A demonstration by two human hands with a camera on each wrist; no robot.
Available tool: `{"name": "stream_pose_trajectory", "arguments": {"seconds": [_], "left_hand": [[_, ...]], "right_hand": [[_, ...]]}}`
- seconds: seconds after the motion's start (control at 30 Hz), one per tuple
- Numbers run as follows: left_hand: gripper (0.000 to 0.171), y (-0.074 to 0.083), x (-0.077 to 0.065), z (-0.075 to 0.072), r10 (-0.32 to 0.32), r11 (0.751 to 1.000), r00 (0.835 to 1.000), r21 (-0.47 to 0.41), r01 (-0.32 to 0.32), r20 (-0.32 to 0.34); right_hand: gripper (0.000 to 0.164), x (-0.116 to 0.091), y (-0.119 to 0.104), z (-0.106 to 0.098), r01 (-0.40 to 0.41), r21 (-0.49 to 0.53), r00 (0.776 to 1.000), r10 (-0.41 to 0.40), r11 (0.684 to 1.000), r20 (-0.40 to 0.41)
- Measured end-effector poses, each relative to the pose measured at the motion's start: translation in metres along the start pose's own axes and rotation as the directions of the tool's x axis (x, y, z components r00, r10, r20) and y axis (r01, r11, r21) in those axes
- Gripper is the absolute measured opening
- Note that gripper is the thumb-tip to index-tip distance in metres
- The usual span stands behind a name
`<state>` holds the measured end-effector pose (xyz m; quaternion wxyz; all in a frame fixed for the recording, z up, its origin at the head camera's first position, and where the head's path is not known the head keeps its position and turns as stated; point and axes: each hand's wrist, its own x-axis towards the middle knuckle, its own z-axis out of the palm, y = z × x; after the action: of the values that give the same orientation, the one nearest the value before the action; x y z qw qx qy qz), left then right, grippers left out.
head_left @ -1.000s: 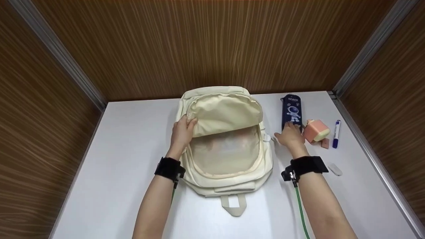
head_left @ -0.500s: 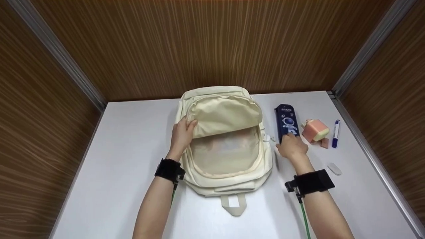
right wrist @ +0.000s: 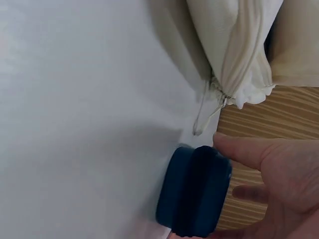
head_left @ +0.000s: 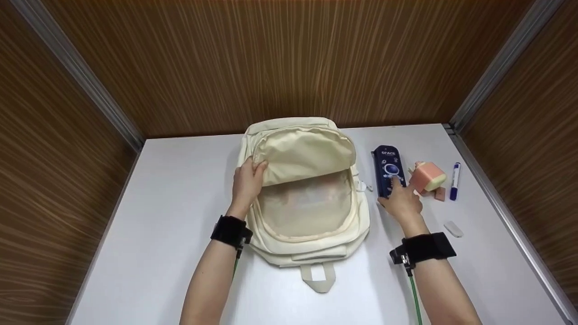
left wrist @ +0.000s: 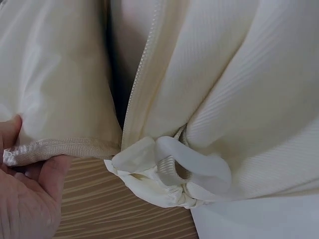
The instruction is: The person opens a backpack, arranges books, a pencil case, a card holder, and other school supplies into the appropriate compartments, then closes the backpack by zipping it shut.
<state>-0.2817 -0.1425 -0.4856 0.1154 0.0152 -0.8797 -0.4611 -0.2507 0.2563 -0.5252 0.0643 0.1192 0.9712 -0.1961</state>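
Observation:
A cream backpack [head_left: 311,248] lies on the white table, its zipped front unfastened and the flap [head_left: 307,153] folded back over a mesh-like panel [head_left: 307,207]. My left hand [head_left: 247,183] pinches the flap's left edge; the left wrist view shows thumb and fingers either side of its bound hem [left wrist: 65,148]. To the right of the bag lies a dark blue pencil case [head_left: 387,162] with a space print. My right hand [head_left: 403,201] is at its near end, index finger laid on top and thumb beside the near left corner. The right wrist view shows the case's end [right wrist: 197,191] close to the thumb.
Right of the case sit a pink and yellow pencil-sharpener-like block [head_left: 429,176], a small pink eraser-like piece [head_left: 440,194] and a blue-and-white marker [head_left: 455,181]. A small white oval object [head_left: 453,229] lies near the right wrist. Wood-patterned walls [head_left: 289,63] enclose the table.
My right hand has drawn the pencil case toward me and slightly left, then shifted its index finger further onto the top. The left hand and flap stay in place.

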Motion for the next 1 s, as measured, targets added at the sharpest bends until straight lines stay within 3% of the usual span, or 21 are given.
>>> {"name": "stream_pose_trajectory", "arguments": {"seconds": [0.17, 0.33, 0.53, 0.67, 0.83, 1.0], "left_hand": [[0.027, 0.008, 0.003, -0.004, 0.017, 1.000, 0.999, 0.011, -0.016, -0.028], [0.026, 0.017, 0.007, -0.010, 0.035, 0.999, 0.998, 0.004, -0.035, -0.045], [0.026, 0.020, 0.011, -0.014, 0.029, 0.999, 0.997, -0.015, -0.030, -0.068], [0.028, 0.021, 0.011, -0.014, 0.017, 0.999, 0.997, -0.026, -0.019, -0.073], [0.028, 0.021, 0.011, -0.012, -0.001, 1.000, 0.998, -0.025, -0.001, -0.067], [0.028, 0.019, 0.008, -0.014, 0.000, 1.000, 0.997, -0.030, -0.002, -0.079]], "right_hand": [[0.087, 0.004, 0.012, 0.002, 0.026, 0.043, 1.000, -0.026, 0.999, -0.003], [0.080, 0.006, 0.017, -0.001, 0.095, 0.054, 0.989, -0.088, 0.994, -0.120], [0.061, 0.004, 0.014, -0.007, 0.173, 0.077, 0.936, -0.140, 0.982, -0.322], [0.055, -0.001, 0.010, -0.016, 0.219, 0.144, 0.905, -0.146, 0.965, -0.401], [0.056, -0.021, 0.003, -0.045, 0.259, 0.202, 0.910, -0.168, 0.944, -0.380], [0.055, -0.051, 0.002, -0.079, 0.307, 0.165, 0.930, -0.259, 0.937, -0.261]]}}
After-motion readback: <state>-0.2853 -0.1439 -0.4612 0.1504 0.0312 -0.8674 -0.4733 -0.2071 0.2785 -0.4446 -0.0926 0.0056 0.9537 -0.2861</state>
